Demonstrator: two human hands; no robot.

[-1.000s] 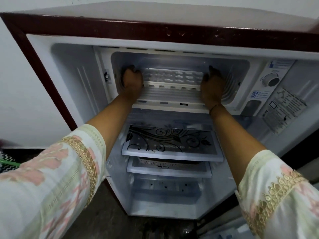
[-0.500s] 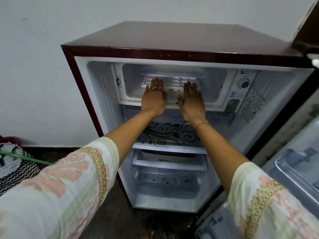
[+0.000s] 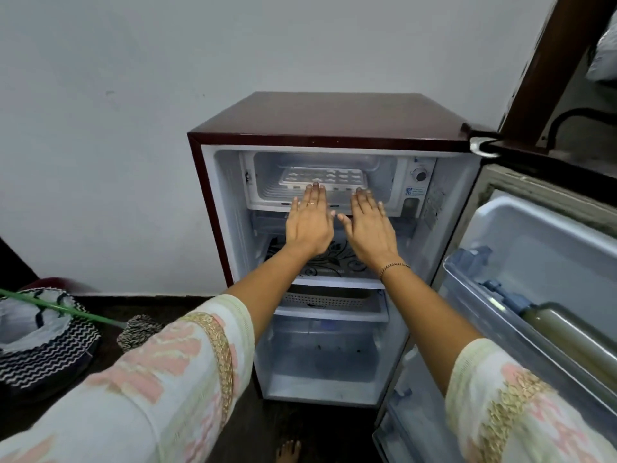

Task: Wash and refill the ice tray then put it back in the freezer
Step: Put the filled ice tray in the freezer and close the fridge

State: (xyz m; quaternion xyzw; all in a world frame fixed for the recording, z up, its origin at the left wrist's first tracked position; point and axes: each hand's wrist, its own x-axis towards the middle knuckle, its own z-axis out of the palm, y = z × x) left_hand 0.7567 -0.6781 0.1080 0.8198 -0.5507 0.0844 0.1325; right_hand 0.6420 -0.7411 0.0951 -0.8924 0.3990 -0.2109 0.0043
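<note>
Now, left to right. Mop (image 3: pixel 60 307) and striped basket (image 3: pixel 43 332) on floor, well apart from fridge (image 3: pixel 320 118), out of my way. Left hand (image 3: pixel 309 225): flat, fingers straight, grasping nothing, fingertips at front edge of ice tray (image 3: pixel 324 177); contact unclear. Tray sits level on floor of freezer compartment (image 3: pixel 377 172), set deep, I judge so water won't spill. Right hand (image 3: pixel 369 228): likewise flat, empty. Door (image 3: pixel 534 235) wide open at right, bottle (image 3: pixel 574 339) in its rack. Judgement: tray placed; door not yet closed.
</note>
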